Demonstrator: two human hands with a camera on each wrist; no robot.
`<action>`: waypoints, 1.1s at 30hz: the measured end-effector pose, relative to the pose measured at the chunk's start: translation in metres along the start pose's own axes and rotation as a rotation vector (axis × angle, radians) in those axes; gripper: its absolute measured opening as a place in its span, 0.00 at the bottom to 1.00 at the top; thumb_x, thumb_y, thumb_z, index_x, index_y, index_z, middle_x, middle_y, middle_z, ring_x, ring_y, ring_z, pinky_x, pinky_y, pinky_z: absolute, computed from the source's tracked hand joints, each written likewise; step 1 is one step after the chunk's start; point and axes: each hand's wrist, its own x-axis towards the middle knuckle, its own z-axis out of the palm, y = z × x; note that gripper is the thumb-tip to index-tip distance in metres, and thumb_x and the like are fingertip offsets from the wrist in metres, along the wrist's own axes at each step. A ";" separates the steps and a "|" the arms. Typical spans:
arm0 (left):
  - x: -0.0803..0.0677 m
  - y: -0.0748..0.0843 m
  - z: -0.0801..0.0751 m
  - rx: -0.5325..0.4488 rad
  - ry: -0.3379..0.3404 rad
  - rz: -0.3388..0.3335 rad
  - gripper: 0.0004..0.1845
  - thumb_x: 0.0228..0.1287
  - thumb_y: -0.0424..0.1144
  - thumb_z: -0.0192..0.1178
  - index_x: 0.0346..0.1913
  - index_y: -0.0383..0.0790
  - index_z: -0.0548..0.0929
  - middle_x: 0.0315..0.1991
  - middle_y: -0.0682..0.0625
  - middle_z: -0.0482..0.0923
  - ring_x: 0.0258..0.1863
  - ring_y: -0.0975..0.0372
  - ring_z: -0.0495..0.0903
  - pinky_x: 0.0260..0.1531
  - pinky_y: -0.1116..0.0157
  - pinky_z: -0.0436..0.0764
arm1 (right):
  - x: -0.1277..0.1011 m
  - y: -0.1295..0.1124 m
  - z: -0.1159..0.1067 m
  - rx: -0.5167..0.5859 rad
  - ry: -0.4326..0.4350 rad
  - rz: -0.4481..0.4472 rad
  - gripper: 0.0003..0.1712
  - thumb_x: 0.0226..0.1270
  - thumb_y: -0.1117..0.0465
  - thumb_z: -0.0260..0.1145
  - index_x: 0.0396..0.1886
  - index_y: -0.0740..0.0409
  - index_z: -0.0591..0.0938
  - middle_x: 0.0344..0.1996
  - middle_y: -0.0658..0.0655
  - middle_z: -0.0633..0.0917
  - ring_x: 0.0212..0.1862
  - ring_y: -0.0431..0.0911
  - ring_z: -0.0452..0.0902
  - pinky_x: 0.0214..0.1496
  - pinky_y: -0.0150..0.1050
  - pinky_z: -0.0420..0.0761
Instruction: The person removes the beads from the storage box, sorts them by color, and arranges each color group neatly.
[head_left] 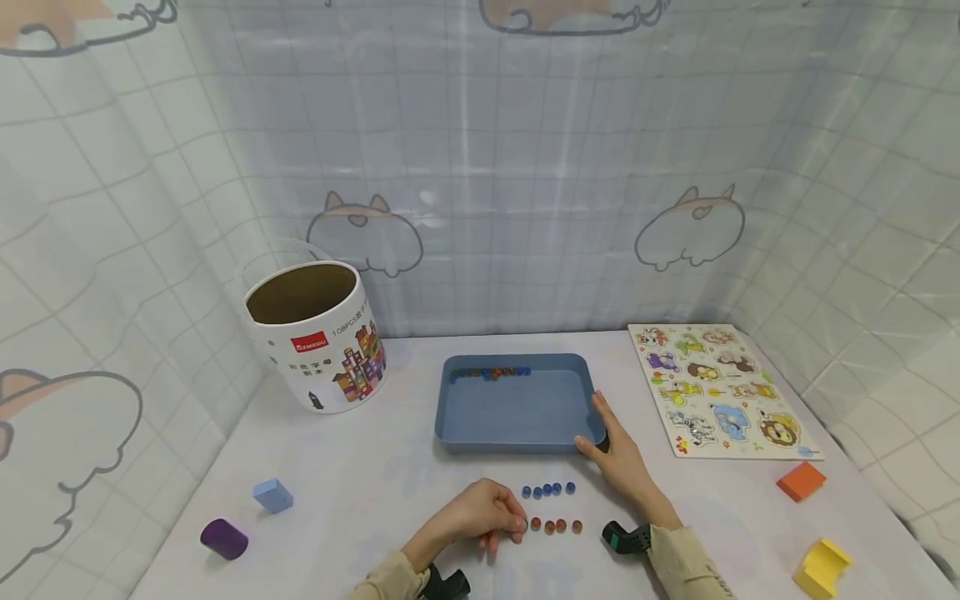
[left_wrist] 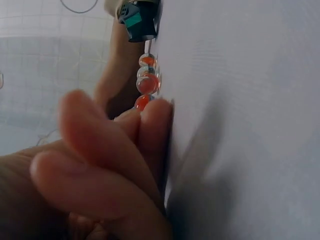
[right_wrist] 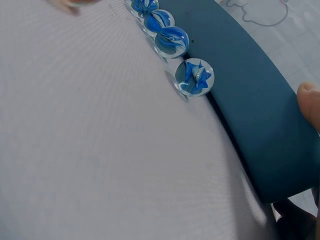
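My left hand (head_left: 483,508) pinches a barely visible marble (head_left: 526,524) at the left end of the red row (head_left: 550,527); my right hand (head_left: 627,467) grips the tray (head_left: 510,447), near right corner. Apparently I'm lining up; next calls for gentle release.

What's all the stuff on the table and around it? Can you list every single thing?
tray: one, blue, middle of the table
tray marbles: too small to count, blue and orange, far side inside the tray
blue marbles: five, clear with blue, row before the tray
orange marbles: at least four, clear with orange-red, nearer row
bucket: one, white with printing, back left
animal board: one, multicoloured, back right
blocks: four, light blue and purple left, orange and yellow right
table: one, white, underneath
backdrop: count unclear, pale grid with cartoons, back and sides
wrist devices: two, black, on the wrists
sleeves: two, beige, front
left grip: one, beside the orange row
right grip: one, touching the tray's near right corner
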 end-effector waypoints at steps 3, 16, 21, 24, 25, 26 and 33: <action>-0.001 0.000 -0.001 0.011 -0.009 -0.010 0.03 0.58 0.33 0.67 0.29 0.42 0.85 0.20 0.47 0.85 0.04 0.70 0.65 0.06 0.74 0.62 | 0.000 0.000 0.000 -0.001 0.006 -0.002 0.48 0.64 0.50 0.67 0.78 0.56 0.53 0.77 0.60 0.52 0.76 0.63 0.49 0.73 0.62 0.54; -0.003 0.019 -0.023 -0.029 0.000 0.044 0.09 0.66 0.38 0.61 0.43 0.37 0.84 0.24 0.46 0.86 0.05 0.69 0.67 0.07 0.72 0.64 | -0.001 0.001 0.001 -0.008 0.000 -0.008 0.48 0.64 0.50 0.67 0.77 0.57 0.53 0.77 0.61 0.52 0.75 0.64 0.50 0.72 0.63 0.54; 0.015 0.037 -0.049 -0.105 0.028 0.113 0.17 0.70 0.43 0.57 0.53 0.32 0.80 0.33 0.43 0.86 0.09 0.68 0.71 0.13 0.70 0.67 | -0.001 0.001 0.001 -0.009 0.000 -0.001 0.48 0.64 0.50 0.67 0.78 0.56 0.53 0.77 0.61 0.52 0.76 0.63 0.50 0.72 0.63 0.54; 0.032 0.048 -0.063 -0.132 0.084 0.132 0.18 0.72 0.44 0.55 0.56 0.34 0.79 0.38 0.41 0.85 0.13 0.67 0.74 0.17 0.69 0.71 | -0.001 0.002 0.002 -0.020 -0.004 0.002 0.49 0.65 0.50 0.66 0.78 0.55 0.52 0.77 0.61 0.52 0.76 0.64 0.49 0.72 0.62 0.54; 0.039 0.051 -0.067 -0.142 0.102 0.133 0.18 0.73 0.44 0.55 0.57 0.36 0.79 0.39 0.42 0.85 0.14 0.66 0.75 0.18 0.69 0.72 | -0.001 0.002 0.002 -0.019 -0.005 0.003 0.49 0.65 0.50 0.66 0.78 0.55 0.52 0.77 0.61 0.52 0.76 0.64 0.49 0.72 0.62 0.54; 0.047 0.054 -0.071 -0.152 0.116 0.134 0.18 0.73 0.44 0.54 0.58 0.36 0.79 0.40 0.42 0.85 0.16 0.66 0.76 0.20 0.68 0.73 | -0.001 0.002 0.002 -0.022 -0.006 0.003 0.49 0.65 0.50 0.66 0.78 0.55 0.52 0.77 0.61 0.51 0.75 0.64 0.49 0.72 0.62 0.54; 0.106 0.062 -0.085 -0.218 0.196 0.112 0.21 0.74 0.44 0.52 0.61 0.33 0.76 0.45 0.41 0.83 0.23 0.66 0.77 0.29 0.68 0.74 | 0.000 0.002 0.003 -0.014 0.009 -0.006 0.48 0.65 0.50 0.67 0.78 0.56 0.53 0.77 0.60 0.52 0.76 0.63 0.50 0.72 0.62 0.54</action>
